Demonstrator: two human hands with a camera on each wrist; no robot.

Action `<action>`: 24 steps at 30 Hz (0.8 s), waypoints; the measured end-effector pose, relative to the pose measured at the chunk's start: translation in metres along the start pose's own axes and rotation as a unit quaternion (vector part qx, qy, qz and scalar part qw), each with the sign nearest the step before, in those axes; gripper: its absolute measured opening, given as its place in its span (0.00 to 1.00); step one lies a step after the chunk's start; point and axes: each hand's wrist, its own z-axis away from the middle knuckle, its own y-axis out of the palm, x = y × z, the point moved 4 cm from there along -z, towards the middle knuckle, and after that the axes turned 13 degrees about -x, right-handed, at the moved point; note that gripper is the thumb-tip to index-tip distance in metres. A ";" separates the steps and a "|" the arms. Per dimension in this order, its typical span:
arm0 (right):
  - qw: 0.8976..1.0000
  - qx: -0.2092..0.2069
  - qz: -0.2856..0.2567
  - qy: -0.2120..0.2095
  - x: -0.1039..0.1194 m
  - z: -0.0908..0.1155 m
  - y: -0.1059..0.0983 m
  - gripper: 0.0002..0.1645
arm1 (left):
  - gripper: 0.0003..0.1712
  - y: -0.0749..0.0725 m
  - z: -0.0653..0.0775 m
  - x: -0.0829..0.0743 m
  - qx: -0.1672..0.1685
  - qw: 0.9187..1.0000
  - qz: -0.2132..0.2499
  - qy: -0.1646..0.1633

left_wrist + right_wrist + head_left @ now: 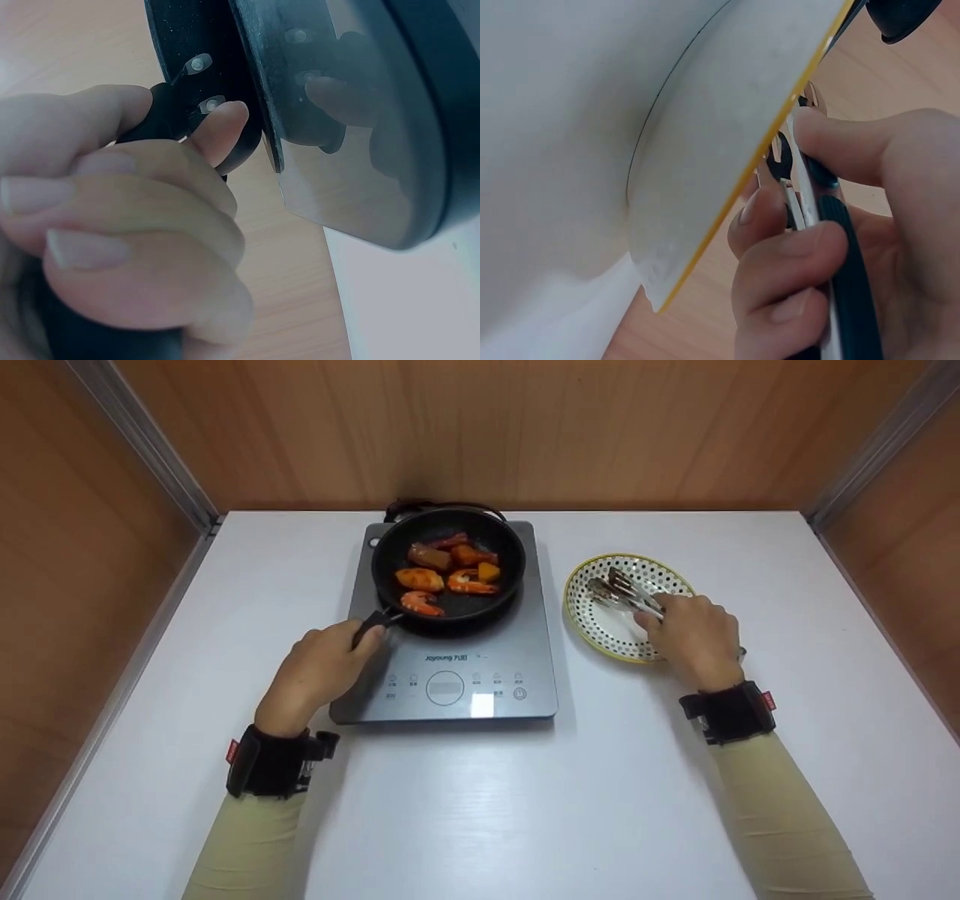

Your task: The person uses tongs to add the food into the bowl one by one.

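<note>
A black frying pan (476, 606) sits on an induction cooker (495, 649), holding shrimp (472, 583) and several other browned and orange food pieces. My left hand (322, 667) grips the pan's black handle (369, 628), fingers curled round it in the left wrist view. At the right, my right hand (694, 637) holds metal tongs (637, 598) with dark grips (847, 277). The tongs' tips are over a white plate (611, 634) with black dots and a yellow rim; whether they touch it I cannot tell. In the right wrist view the plate's underside hides part of the tongs.
The cooker's touch panel (446, 688) faces the front, below the pan. A black cord (409, 506) lies behind the pan. The white table (465, 810) is bounded by a wooden back wall (525, 435) and side panels.
</note>
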 end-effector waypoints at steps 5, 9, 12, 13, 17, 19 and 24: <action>1.000 -0.005 0.001 -0.006 0.000 -0.001 0.001 0.28 | 0.25 -0.001 0.000 0.000 0.000 1.000 0.000 0.001; 1.000 -0.006 0.000 -0.007 -0.001 -0.001 0.001 0.27 | 0.25 -0.001 -0.001 -0.001 -0.002 1.000 -0.002 0.001; 1.000 -0.011 -0.001 -0.013 -0.001 0.000 0.000 0.26 | 0.24 -0.001 0.000 -0.001 -0.006 1.000 -0.004 0.002; 1.000 -0.013 0.000 -0.015 -0.002 0.000 0.000 0.26 | 0.24 -0.001 0.000 -0.002 -0.007 1.000 -0.004 0.002; 1.000 -0.017 0.002 -0.022 -0.002 0.000 0.000 0.25 | 0.25 -0.001 0.000 -0.001 -0.010 1.000 -0.004 0.003; 1.000 -0.016 0.005 -0.025 -0.003 0.000 0.000 0.25 | 0.25 -0.001 0.000 -0.001 -0.010 1.000 -0.002 0.004; 0.999 -0.013 0.010 -0.030 -0.003 -0.001 -0.001 0.24 | 0.25 0.000 -0.001 0.001 -0.004 1.000 0.002 0.001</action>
